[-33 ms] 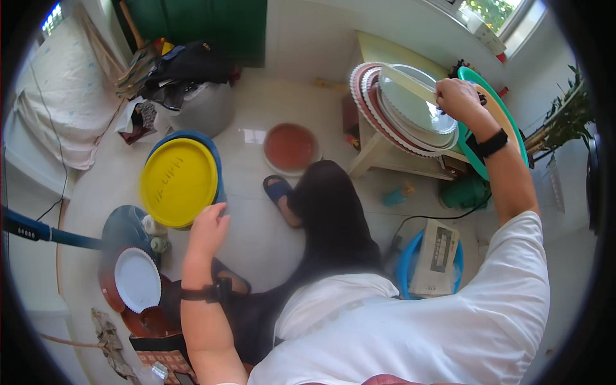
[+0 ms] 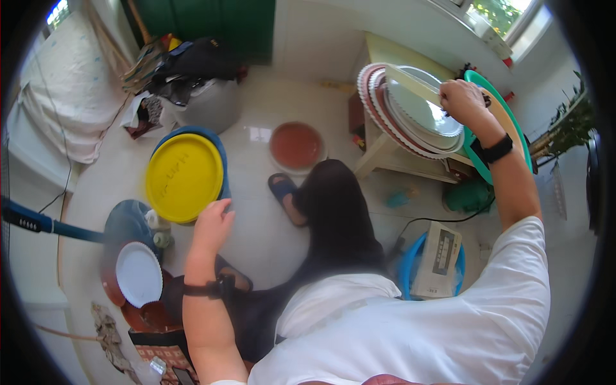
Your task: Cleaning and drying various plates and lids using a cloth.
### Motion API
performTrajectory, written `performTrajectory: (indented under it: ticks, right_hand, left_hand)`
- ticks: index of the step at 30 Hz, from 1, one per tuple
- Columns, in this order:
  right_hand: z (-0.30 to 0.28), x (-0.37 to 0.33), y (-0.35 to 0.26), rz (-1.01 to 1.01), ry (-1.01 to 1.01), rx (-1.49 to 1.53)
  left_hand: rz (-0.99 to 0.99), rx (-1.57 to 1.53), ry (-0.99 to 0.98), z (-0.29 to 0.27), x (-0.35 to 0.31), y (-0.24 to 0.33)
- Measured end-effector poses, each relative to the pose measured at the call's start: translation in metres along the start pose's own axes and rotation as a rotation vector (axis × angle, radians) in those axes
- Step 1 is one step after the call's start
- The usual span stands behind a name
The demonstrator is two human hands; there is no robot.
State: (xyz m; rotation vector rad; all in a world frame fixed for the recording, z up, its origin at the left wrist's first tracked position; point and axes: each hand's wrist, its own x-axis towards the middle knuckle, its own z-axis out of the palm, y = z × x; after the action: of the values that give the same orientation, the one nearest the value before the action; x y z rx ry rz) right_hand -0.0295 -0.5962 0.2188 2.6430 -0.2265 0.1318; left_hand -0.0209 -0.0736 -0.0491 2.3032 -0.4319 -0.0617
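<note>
My right hand (image 2: 463, 102) is closed around the dark handle of a long, flat, pale blade (image 2: 414, 85). The blade slants over a stack of round scallop-edged plates (image 2: 378, 115), white and pinkish brown, and over the shiny pale top plate (image 2: 420, 114). Whether it touches that plate I cannot tell. The stack rests on a cream wooden stand (image 2: 385, 48). On the other side, my left hand (image 2: 213, 224) hangs beside the near edge of a round yellow lid (image 2: 185, 178) with dark marks. Its fingers are loosely bent and apart, with nothing visible in them.
A green basin (image 2: 526, 138) leans behind the stack. A reddish-brown round dish (image 2: 296, 146) lies on the floor ahead. At lower right, a grey scale (image 2: 436, 262) sits in a blue basin (image 2: 405, 266). A white scalloped plate (image 2: 139, 274) is at lower left, near a blue pole (image 2: 70, 236).
The whole view has shifted slightly, so the scene sits a little further right. Both hands keep nearly the same pose.
</note>
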Motion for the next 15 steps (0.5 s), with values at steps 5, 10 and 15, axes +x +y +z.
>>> performTrajectory:
  ticks: [5,10,15]
  right_hand:
    - [-0.009,0.002,-0.085,-0.378,0.358,0.046]
    - [-0.031,0.003,-0.199,-0.749,0.596,0.168]
    - [-0.028,-0.004,-0.309,-1.020,0.656,0.334]
  left_hand:
    - [-0.086,-0.077,0.047,-0.004,0.000,-0.001]
    - [-0.348,-0.773,0.022,-0.028,0.002,0.025]
    - [-0.033,-1.744,0.153,-0.050,-0.006,0.034]
